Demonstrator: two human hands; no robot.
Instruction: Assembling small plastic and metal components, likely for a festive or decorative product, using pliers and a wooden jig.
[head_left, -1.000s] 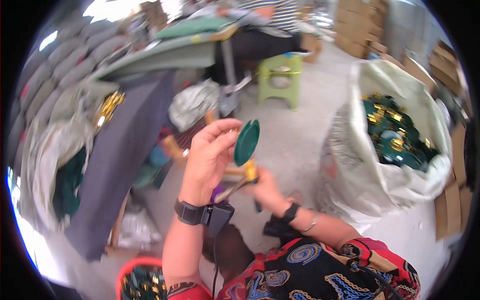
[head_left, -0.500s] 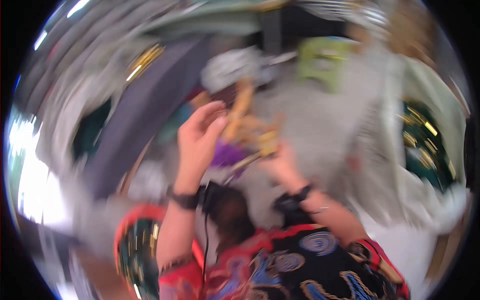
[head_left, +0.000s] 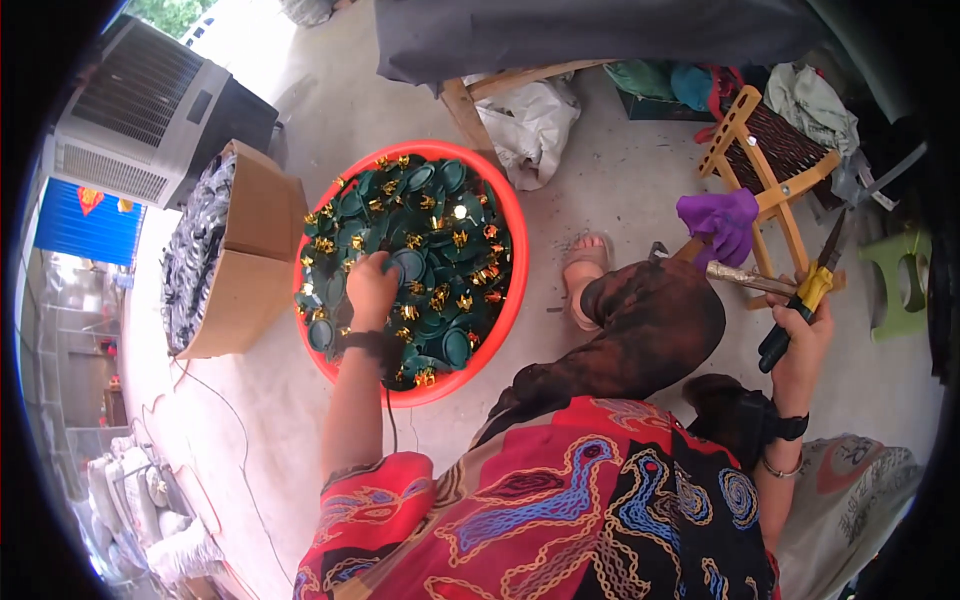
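Observation:
My left hand (head_left: pixel 372 291) reaches into a round red basin (head_left: pixel 520 245) heaped with dark green discs and small gold pronged pieces. Its fingers are closed at the edge of a green disc (head_left: pixel 408 265); the fingertips are partly hidden. On the right, my right hand (head_left: pixel 803 335) is wrapped around pliers (head_left: pixel 818 284) with yellow-and-black handles, their long dark jaws pointing away from me. Just left of the pliers lies a tool with a tan, worn handle (head_left: pixel 745 277), beside a purple glove (head_left: pixel 722 222) draped on a wooden folding frame (head_left: pixel 768 180).
A cardboard box (head_left: pixel 262 245) of dark pieces stands left of the basin, near a grey air cooler (head_left: pixel 150 110). A green stool (head_left: pixel 897 280) is at the far right. White sacking (head_left: pixel 530 125) lies under a grey-covered table (head_left: pixel 600 35). Cables (head_left: pixel 240 430) cross the floor.
My view has swung left, bringing the basin to the middle. My left hand, raised and empty before, is now down among the green discs. The pliers show clearly in my right hand.

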